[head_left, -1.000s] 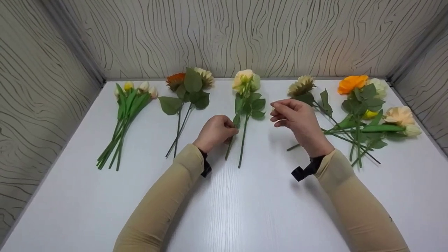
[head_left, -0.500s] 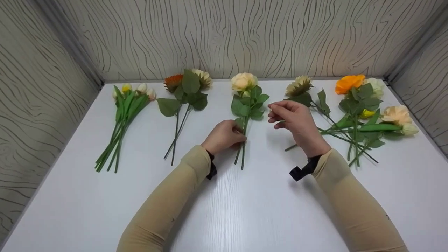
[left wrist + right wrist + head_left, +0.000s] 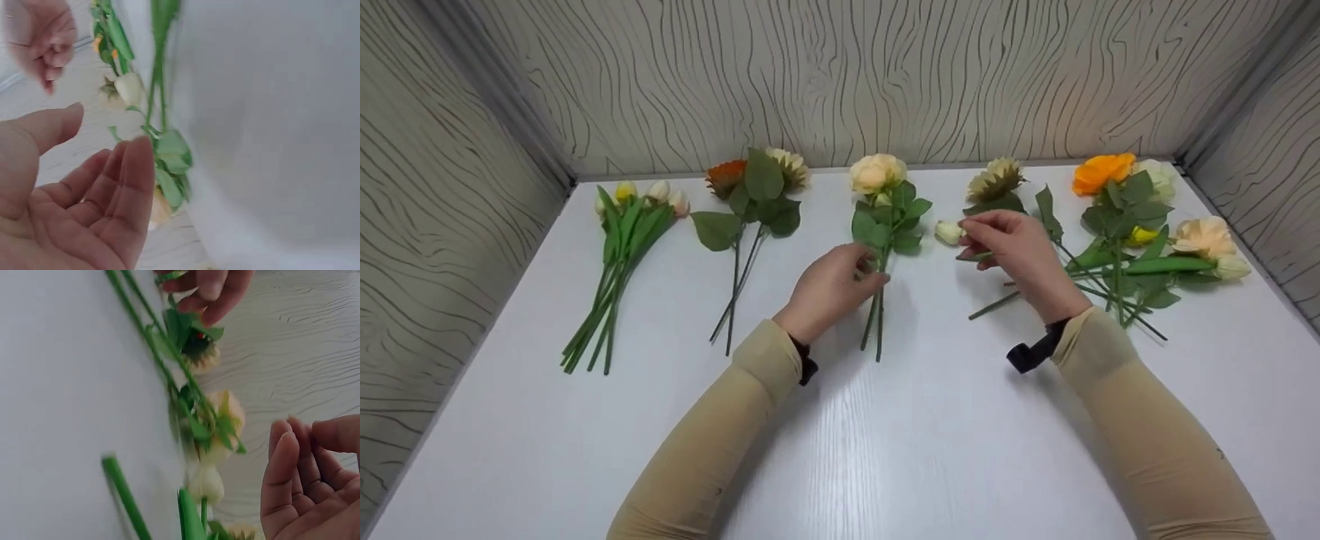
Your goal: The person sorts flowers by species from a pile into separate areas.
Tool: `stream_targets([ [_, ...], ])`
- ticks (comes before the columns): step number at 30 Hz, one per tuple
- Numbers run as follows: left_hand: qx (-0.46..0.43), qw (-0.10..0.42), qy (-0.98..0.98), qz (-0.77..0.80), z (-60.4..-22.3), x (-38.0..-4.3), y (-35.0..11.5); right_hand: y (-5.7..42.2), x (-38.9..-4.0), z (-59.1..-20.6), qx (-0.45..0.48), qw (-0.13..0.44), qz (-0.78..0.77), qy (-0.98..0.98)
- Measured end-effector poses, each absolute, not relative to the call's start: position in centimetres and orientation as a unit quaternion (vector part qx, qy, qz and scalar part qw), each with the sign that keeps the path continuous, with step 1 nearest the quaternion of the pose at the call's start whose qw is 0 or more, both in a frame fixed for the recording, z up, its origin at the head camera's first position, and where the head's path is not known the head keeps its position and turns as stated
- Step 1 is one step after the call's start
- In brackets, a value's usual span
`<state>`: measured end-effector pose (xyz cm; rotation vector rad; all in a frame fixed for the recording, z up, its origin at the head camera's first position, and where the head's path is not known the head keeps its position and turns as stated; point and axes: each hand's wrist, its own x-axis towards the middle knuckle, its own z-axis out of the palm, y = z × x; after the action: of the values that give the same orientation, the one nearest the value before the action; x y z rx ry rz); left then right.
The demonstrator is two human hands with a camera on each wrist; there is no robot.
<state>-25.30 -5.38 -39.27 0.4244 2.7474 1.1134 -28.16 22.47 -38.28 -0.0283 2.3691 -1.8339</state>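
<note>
Two cream-peach roses [image 3: 877, 174] lie at the table's centre, their stems [image 3: 877, 319] close together and the upper bloom covering most of the other. Over these stems hovers my left hand [image 3: 834, 289], thumb apart from the fingers and nothing between them in the left wrist view. To their right, my right hand [image 3: 1012, 251] is above a white tulip [image 3: 949, 232], whose bloom shows beside the fingertips. In the right wrist view that hand's thumb and fingers come near each other with nothing held, and the white tulip [image 3: 206, 485] lies beyond them.
Tulips [image 3: 622, 255] in a bunch lie far left. Two sunflower-like stems, one orange-red bloom [image 3: 726, 178], lie left of centre. At right are a cream sunflower [image 3: 996, 180], an orange flower [image 3: 1102, 174] and a peach flower [image 3: 1204, 238] with crossed stems. A patterned wall [image 3: 825, 90] stands behind.
The left hand moved one rose rightward beside the other, turned its bloom to face up, then let go of the stem. The right hand shifted right, uncovering the white tulip.
</note>
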Motion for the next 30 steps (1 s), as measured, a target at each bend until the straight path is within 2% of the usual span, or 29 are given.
stream_targets([
  [4, 0.229, 0.035, 0.917, 0.324, -38.8, -23.7, -3.4, 27.4, -28.9, -38.0, 0.025, 0.070, -0.517, 0.853],
  [11, 0.420, -0.035, 0.887, 0.189, -38.6, -20.3, 0.6, 36.3, -28.8, -37.8, 0.055, 0.033, -0.319, 0.946],
  [15, 0.493, -0.047, 0.858, 0.135, -38.2, -18.7, 2.6, 39.3, -28.3, -37.7, 0.069, 0.051, -0.267, 0.960],
  [22, 0.534, -0.055, 0.833, 0.130, -38.8, -17.8, 4.0, 39.8, -28.7, -38.2, 0.077, 0.120, -0.288, 0.947],
  [30, 0.532, -0.051, 0.830, 0.162, -39.3, -18.2, 3.7, 40.4, -28.3, -38.4, 0.108, 0.129, -0.327, 0.930],
])
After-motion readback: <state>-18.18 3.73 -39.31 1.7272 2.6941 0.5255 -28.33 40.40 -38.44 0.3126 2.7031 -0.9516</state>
